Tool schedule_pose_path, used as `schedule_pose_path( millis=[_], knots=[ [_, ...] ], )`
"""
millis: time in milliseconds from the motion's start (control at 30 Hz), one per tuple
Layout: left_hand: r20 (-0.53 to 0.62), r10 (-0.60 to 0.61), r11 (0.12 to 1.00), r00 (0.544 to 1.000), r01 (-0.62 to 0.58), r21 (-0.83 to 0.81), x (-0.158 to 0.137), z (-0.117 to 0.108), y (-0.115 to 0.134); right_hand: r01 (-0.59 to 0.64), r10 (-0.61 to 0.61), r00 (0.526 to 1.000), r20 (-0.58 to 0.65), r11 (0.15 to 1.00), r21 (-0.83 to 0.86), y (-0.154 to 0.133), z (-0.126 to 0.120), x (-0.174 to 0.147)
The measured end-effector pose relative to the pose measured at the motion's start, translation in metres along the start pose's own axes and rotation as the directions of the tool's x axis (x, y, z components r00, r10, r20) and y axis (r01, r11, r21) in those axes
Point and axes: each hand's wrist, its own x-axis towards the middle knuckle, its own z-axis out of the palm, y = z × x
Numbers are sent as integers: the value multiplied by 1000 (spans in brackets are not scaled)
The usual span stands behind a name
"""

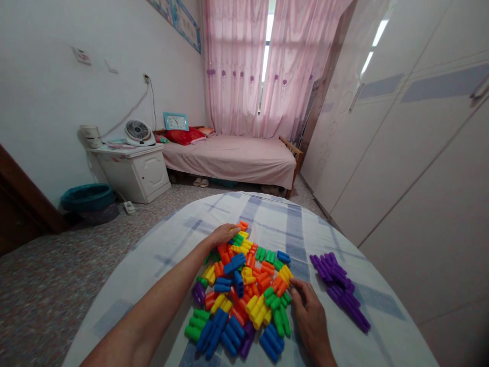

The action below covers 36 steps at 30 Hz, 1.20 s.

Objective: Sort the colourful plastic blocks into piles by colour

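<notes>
A heap of plastic building blocks (248, 278) shaped like joined tubes, in orange, yellow, green, blue and purple, lies between my hands. At the far edge of the heap, my left hand (224, 234) reaches over with fingers stretched out, its fingertips by an orange block (242, 225) and a green block (237, 239). My right hand (310, 311) rests at the heap's right side, thumb and fingers apart. Its index fingertip is beside a yellow block (285, 273); I cannot tell whether they touch. Apart from the heap, purple blocks (338, 285) lie grouped to the right of my right hand.
The blocks lie on a round table with a white and blue checked cloth (263, 211). Beyond it stands a bed (233, 153) with a pink sheet. White wardrobes (401, 168) line the right side. A fan (138, 131) sits on a cabinet (148, 173), near a teal bin (87, 198).
</notes>
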Motion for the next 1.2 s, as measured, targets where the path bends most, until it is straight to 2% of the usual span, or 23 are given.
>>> schedule_pose_path(
  millis=[133,233,300,367,433,500,600,733,967,1200],
  knots=[
    [130,56,998,990,-51,-41,-10,-2,7,-7,8,999,40,1000,-9,1,-1,-1],
    [337,91,996,937,-78,-52,-13,-3,17,-11,11,998,66,1000,-4,2,-2,-1],
    [408,82,997,909,-79,-25,-9,-3,24,-15,15,997,72,1000,1,2,-3,-1],
    [337,66,996,939,-82,34,-2,-2,29,-21,21,997,74,1000,3,2,-3,-1],
    [193,54,989,980,-80,128,8,0,29,-26,25,997,77,1000,4,1,-3,-1],
    [131,37,965,991,-70,253,18,1,25,-28,27,997,77,1000,8,0,-4,-2],
    [226,-9,922,974,-80,380,32,3,15,-24,23,997,71,1000,15,-1,-4,-2],
    [307,-46,909,951,-88,408,43,7,9,-16,15,998,62,1000,18,-2,-5,-2],
    [312,-79,888,947,-75,453,47,16,23,-31,30,996,80,999,12,-2,-6,-3],
    [223,-91,871,971,-31,490,50,22,34,-20,17,997,81,999,36,-4,-7,-2]
  ],
)
